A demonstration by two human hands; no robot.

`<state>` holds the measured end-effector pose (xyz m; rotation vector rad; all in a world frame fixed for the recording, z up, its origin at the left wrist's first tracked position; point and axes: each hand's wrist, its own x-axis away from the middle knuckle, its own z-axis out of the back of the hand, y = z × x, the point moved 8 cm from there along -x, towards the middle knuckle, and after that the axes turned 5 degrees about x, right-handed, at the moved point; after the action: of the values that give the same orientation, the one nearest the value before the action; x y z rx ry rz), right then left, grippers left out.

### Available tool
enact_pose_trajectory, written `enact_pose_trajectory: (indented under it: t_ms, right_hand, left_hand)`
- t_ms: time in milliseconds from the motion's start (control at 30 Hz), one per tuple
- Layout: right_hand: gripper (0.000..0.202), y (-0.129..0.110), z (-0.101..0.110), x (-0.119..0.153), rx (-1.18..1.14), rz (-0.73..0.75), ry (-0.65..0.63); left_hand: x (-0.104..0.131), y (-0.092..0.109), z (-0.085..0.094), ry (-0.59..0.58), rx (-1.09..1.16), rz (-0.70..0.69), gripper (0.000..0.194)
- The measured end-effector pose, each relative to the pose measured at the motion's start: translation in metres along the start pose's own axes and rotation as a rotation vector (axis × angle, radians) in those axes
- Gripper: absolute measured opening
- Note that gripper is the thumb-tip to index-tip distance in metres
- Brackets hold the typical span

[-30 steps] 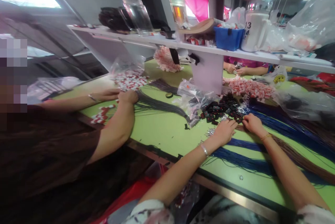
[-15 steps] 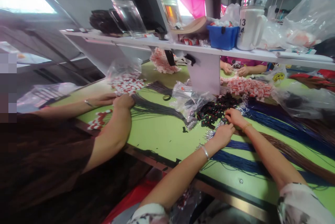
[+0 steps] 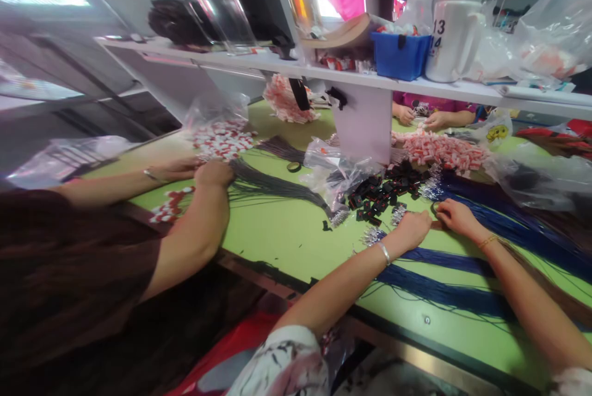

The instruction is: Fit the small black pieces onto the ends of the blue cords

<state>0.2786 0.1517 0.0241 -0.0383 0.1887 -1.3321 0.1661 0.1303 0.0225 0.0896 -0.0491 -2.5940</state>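
- The left hand is curled closed, seemingly around brown wires; its fingertips are partly hidden.
- Silver terminals show just beyond the left hand's knuckles, and the brown wires trail off to the right, passing under the right forearm.
- The right hand, just right of the left one, has its fingers bent and pinched on a small dark ring.
- Black connectors lie heaped on the bench, beyond and to the left of the left hand.
- Blue wires lie on the near side of both hands; more blue wires run beyond the right hand.
- Pink-and-white connectors are piled farther beyond the right hand.
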Motion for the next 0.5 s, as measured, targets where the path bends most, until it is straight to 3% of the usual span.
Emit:
enact_pose_trajectory:
  t_ms: [167,267,367,433,500]
  right_hand:
    - [0.021,-0.004,0.004,0.006,-0.085,-0.028,0.111]
    - [0.029,-0.017,0.007,0.017,-0.119,0.057,0.123]
    - [0.050,-0.027,0.007,0.028,-0.110,0.135,0.112]
    - [0.057,-0.026,0.007,0.032,-0.093,0.105,0.118]
    - [0.051,-0.023,0.006,0.036,-0.077,0.058,0.115]
  left_hand:
    - [-0.004,-0.012,0.011,0.130,-0.022,-0.016,0.021]
    - [0.000,-0.023,0.011,0.093,-0.026,-0.024,0.021]
    - [0.004,-0.034,0.016,0.068,-0.036,-0.028,0.037]
    - [0.006,-0.044,0.021,0.030,-0.035,-0.020,0.047]
    - [0.008,-0.055,0.024,-0.021,-0.019,-0.011,0.054]
